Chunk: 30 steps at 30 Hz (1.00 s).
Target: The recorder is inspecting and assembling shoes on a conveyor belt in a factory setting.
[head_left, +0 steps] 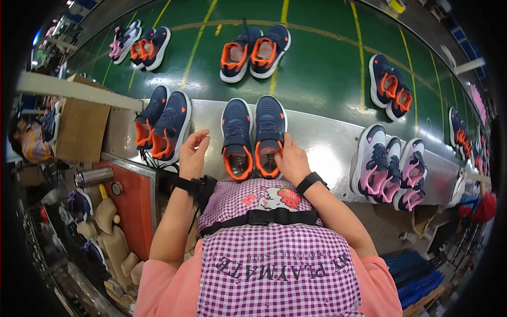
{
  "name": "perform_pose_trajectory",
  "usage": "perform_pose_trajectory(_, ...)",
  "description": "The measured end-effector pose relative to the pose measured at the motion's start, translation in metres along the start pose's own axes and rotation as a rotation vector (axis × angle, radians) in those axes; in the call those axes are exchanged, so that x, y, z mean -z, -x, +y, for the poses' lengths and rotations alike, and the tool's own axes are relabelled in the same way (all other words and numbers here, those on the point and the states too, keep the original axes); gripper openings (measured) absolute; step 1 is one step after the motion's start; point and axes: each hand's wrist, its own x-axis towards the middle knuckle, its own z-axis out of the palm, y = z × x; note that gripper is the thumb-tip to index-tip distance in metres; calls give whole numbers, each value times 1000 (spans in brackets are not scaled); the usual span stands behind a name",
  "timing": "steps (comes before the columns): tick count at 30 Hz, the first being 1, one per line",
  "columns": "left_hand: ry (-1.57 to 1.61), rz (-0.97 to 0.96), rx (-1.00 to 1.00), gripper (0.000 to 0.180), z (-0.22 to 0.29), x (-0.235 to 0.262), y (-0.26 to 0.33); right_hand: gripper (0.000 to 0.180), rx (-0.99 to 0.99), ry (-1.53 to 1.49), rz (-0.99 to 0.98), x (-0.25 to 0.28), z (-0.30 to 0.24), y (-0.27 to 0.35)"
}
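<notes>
Checked apron point(274, 274) nearest; right hand point(290, 161) grips the heel of 1 navy-orange shoe point(269, 134) on the table point(327, 142); left hand point(193, 153) open, empty, beside its mate point(236, 138).

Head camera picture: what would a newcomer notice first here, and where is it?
First, the pair of navy shoes with orange lining, side by side on the grey metal ledge right before the person. The right hand touches the heel of the right shoe, and the left hand hangs open just left of the pair, holding nothing. Behind, more navy-orange pairs ride on the green belt, and pink-grey shoes lie at the right on the ledge.
</notes>
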Motion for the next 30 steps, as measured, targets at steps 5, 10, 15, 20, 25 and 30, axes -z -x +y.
perform_pose_trajectory(5, -300, -27, -188, 41, -14, -16, 31, 45, -135, 54, -7, -2, 18, -1)
perform_pose_trajectory(10, -279, -7, -245, 45, -31, -25, 31, 45, -250, 148, 65, 39, 38, -6)
perform_pose_trajectory(15, 376, -106, 387, 34, -58, -18, 2, 36, 256, 141, 329, 70, -24, -11)
perform_pose_trajectory(20, 159, -252, 177, 20, -44, -34, -4, 23, 305, -282, -474, 15, -77, -5)
perform_pose_trajectory(25, 226, -348, 286, 19, -7, -56, -9, 33, 186, -135, -553, -2, -58, -8)
perform_pose_trajectory(30, 119, -392, 315, 23, 2, -56, -21, 35, 155, -173, -538, -7, -55, -7)
